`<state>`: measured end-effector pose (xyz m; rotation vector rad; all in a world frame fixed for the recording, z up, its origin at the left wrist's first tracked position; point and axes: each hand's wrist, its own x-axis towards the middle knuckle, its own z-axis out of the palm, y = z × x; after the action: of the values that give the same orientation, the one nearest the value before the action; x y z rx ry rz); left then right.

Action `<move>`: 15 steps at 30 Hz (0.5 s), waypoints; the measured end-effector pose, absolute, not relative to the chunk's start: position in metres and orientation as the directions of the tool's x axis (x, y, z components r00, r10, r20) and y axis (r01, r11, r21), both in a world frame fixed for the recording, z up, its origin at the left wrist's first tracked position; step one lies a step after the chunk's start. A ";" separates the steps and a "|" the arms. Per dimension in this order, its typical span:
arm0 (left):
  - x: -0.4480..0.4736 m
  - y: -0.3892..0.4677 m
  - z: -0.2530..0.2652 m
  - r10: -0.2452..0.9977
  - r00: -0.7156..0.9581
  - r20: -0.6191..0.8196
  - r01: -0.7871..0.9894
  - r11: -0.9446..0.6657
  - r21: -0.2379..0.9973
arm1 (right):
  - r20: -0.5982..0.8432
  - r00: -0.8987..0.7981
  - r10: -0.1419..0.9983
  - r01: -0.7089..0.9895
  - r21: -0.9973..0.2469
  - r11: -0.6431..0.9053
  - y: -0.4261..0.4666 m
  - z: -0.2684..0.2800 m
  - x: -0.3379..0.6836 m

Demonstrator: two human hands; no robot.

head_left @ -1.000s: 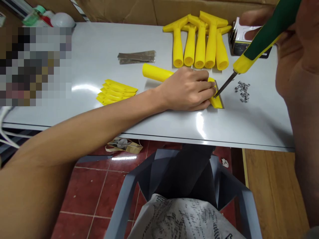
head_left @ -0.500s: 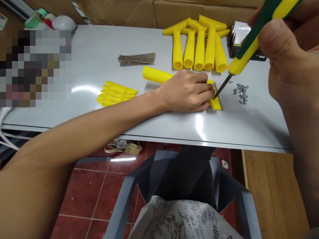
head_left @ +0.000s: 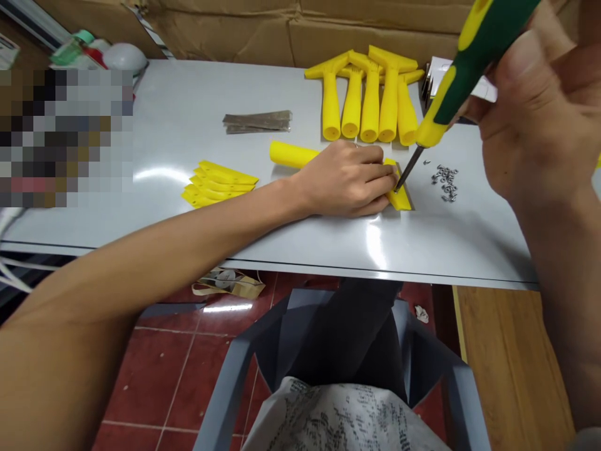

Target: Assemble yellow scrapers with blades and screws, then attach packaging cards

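My left hand (head_left: pixel 350 178) presses a yellow T-shaped scraper (head_left: pixel 291 154) onto the table, fingers wrapped over its head; the palm hides the middle. In my right hand (head_left: pixel 539 119) is a green and yellow screwdriver (head_left: pixel 444 103), held tilted. Its tip touches a screw spot on the scraper's wide head, just beside my left fingertips. Small silver screws (head_left: pixel 446 178) lie in a loose pile to the right of the scraper. On the left, several flat yellow plates (head_left: pixel 220 181) are fanned out near my left forearm.
Several yellow T-shaped scrapers (head_left: pixel 369 100) lie in a row at the back, by a cardboard wall (head_left: pixel 225 31). Thin metal blades (head_left: pixel 257 121) are stacked left of them. A small box (head_left: pixel 439 72) stands behind my right hand. The white table's front edge (head_left: pixel 300 266) runs before my lap.
The screwdriver's handle has turned, showing more green, and my right hand's grip has shifted with it. My left hand still holds the scraper down. The view has moved slightly.
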<state>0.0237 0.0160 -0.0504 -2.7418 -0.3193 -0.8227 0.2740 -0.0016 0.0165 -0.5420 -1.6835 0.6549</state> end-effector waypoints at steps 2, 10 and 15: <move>0.024 0.016 -0.049 0.101 0.817 0.568 0.269 -0.937 -0.221 | 0.753 -0.276 0.597 0.068 -0.604 0.794 0.002 0.009 0.274; 0.027 0.019 -0.045 0.147 0.818 0.556 0.292 -0.939 -0.181 | 0.594 -0.041 0.804 0.300 -0.760 0.577 0.009 -0.007 0.279; 0.029 0.016 -0.040 0.100 0.883 0.458 0.219 -0.952 -0.215 | 0.452 -0.011 0.892 0.439 -0.799 0.410 -0.016 0.010 0.266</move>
<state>0.0286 0.0163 -0.0397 -2.7916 -0.2407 -0.6590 0.2662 -0.0165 0.0104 -1.1936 -1.6296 0.5470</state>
